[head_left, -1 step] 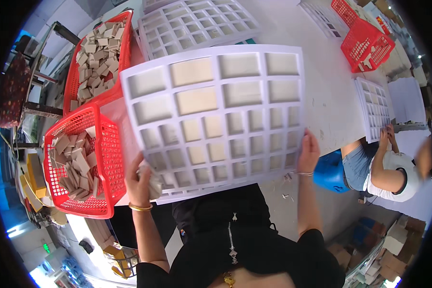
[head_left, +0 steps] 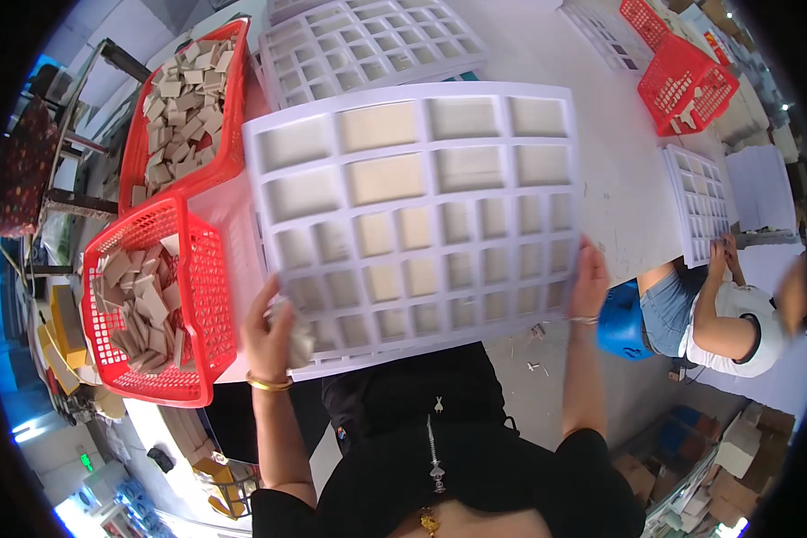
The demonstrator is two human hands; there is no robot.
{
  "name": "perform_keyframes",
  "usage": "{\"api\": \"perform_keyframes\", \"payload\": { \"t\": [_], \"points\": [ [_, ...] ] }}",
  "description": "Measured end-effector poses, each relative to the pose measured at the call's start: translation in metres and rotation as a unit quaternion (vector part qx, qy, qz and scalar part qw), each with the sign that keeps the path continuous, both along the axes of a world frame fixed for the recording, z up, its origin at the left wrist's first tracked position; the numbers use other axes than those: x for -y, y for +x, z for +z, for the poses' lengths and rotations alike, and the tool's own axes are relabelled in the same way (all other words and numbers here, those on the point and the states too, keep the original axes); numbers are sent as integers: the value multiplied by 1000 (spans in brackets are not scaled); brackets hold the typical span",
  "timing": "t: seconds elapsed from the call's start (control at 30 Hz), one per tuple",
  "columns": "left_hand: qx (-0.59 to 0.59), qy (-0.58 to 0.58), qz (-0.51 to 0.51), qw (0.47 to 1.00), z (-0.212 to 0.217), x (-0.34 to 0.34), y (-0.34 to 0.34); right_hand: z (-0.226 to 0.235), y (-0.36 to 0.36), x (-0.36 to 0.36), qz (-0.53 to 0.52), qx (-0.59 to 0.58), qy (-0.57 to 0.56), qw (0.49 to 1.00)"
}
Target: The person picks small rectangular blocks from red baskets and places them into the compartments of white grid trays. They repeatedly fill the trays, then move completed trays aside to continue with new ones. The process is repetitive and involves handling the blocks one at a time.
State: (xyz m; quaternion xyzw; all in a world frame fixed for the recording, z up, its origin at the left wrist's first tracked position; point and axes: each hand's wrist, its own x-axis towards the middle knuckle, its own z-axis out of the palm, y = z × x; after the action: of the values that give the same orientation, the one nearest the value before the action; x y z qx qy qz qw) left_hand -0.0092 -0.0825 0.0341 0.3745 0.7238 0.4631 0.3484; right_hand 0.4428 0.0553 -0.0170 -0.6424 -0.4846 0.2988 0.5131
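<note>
The white compartmented board [head_left: 429,211] lay between the two hands. The left hand [head_left: 268,339] pinched a crumpled pale cloth [head_left: 302,344] at its lower left edge; the right hand [head_left: 589,282] clasped its lower right side.

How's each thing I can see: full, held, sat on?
White compartment tray: held, some cells cream
Left hand: curled around crumpled white wad
Right hand: at tray's right edge
Nearer left red basket: partly filled, beige pieces
Farther left red basket: heaped with beige pieces
Blue stool: occupied
</note>
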Motion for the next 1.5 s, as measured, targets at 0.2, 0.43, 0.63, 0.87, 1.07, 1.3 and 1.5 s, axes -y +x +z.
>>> {"api": "perform_keyframes", "payload": {
  "t": [0.2, 0.43, 0.63, 0.87, 1.07, 1.3, 1.5],
  "points": [
    [175, 87, -189, 962, -22, -87, 142, 13, 261, -89, -52, 168, 26, 984],
    [404, 7, -154, 902, -32, -80, 204, 85, 155, -76, 70, 320, -6, 945],
    [492, -20, -71, 867, -39, -44, 189, 59, -81, 26, 450, -72, -205, 866],
    [528, 28, 58, 847, -41, -13, 135, 67, -174, 35, 577, -127, -307, 746],
    [590, 24, 156, 792, -53, 7, 85, 70, -219, 32, 607, -88, -292, 734],
    [597, 32, 265, 756, -36, 14, 34, 17, -259, -19, 530, 173, -5, 830],
    [670, 52, 207, 711, -46, 26, 21, 15, -291, -42, 642, 311, 88, 695]
  ]
}}
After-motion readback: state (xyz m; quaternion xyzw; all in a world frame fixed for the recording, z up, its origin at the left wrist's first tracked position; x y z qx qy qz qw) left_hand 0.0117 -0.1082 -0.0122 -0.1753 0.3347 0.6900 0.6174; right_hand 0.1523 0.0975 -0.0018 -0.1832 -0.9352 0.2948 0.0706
